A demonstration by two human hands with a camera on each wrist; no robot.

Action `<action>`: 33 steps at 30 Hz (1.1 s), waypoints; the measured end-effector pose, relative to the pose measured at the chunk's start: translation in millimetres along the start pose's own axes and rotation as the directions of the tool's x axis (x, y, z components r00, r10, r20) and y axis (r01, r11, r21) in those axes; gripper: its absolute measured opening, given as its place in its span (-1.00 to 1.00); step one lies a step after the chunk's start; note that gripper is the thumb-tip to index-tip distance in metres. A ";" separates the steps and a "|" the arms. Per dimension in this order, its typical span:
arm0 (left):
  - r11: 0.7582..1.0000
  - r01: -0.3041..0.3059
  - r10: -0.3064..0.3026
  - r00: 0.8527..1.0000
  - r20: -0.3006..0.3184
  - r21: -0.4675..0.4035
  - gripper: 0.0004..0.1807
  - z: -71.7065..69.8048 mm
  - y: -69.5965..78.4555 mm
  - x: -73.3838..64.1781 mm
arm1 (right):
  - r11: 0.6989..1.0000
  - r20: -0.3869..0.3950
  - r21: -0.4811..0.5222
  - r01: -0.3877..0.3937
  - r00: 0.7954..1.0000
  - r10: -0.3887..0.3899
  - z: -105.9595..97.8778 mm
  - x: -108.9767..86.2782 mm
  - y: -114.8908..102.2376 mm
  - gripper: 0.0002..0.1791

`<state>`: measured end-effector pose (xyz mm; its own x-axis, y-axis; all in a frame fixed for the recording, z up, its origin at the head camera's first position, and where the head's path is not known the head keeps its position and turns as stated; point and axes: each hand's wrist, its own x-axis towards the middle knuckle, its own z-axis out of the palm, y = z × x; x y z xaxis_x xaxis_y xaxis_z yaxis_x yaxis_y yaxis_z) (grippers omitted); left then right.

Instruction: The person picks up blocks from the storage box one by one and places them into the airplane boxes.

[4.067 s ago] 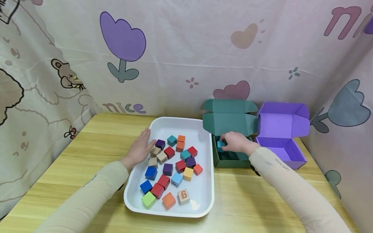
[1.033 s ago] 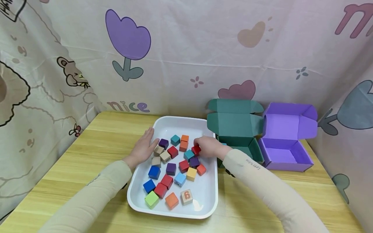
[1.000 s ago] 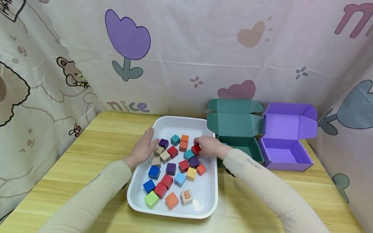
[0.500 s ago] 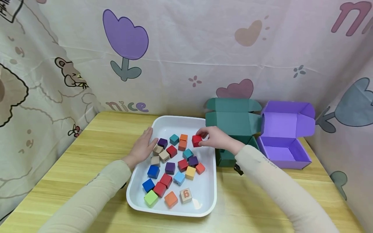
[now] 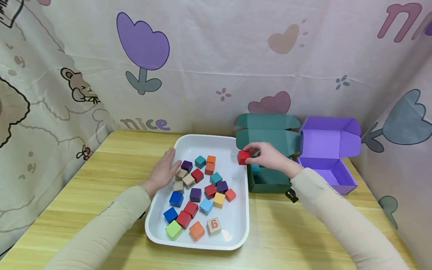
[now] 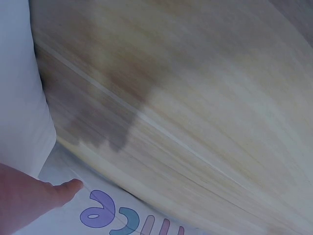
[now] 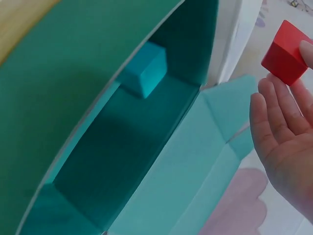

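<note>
Pinched between the thumb and fingers of my right hand (image 5: 266, 155) is a red cube (image 5: 242, 157), held up over the right rim of the white tray, beside the green box (image 5: 270, 182). The right wrist view shows that red cube (image 7: 288, 51) clear of the box, and a teal cube (image 7: 146, 68) lying inside the box. My left hand (image 5: 162, 170) rests on the tray's left rim with its fingers straight. Wooden cubes of several colours lie in the white tray (image 5: 233, 232), among them a green cube (image 5: 173, 230) and a numbered cube (image 5: 213, 226).
The purple box (image 5: 327, 176) stands with its lid up at the right of the green one. Behind the wooden table (image 5: 135, 150) hangs a printed cloth (image 5: 202, 56). The green lid (image 5: 266, 138) leans back toward the cloth.
My right hand has come back from the green box to the tray, picked up the red cube, lifted it and carried it right toward the box. My left hand stays on the rim.
</note>
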<state>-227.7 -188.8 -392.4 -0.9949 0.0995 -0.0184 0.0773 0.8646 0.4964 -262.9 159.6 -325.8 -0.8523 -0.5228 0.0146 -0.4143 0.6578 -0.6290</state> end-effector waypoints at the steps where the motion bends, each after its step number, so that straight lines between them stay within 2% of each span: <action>1: 1.000 -0.001 0.001 1.000 0.000 0.001 -0.28 -0.1 0.1 0.0 | 1.000 -0.004 0.002 -0.001 1.000 0.001 -1.8 -1.8 2.3 -0.61; 8: 1.000 -0.004 0.004 1.000 0.005 -0.006 -0.29 -1.3 0.3 -0.1 | 1.000 -0.028 -0.003 -0.013 1.000 0.013 -9.2 -10.7 21.6 -0.64; 14: 1.000 -0.004 0.005 1.000 0.007 -0.007 -0.29 -1.3 0.5 -0.1 | 0.999 -0.017 -0.015 -0.044 0.999 0.044 -11.1 -18.1 37.6 -0.64; 33: 1.000 0.001 -0.001 1.000 0.011 -0.011 -0.28 0.9 -0.4 0.5 | 0.990 0.034 -0.086 -0.110 0.993 0.114 -13.6 -24.5 61.4 -0.69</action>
<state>-228.2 -188.7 -393.4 -0.9942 0.1037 -0.0283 0.0752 0.8594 0.5057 -271.8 220.3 -354.2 -0.8824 -0.4630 -0.0838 -0.3434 0.7555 -0.5579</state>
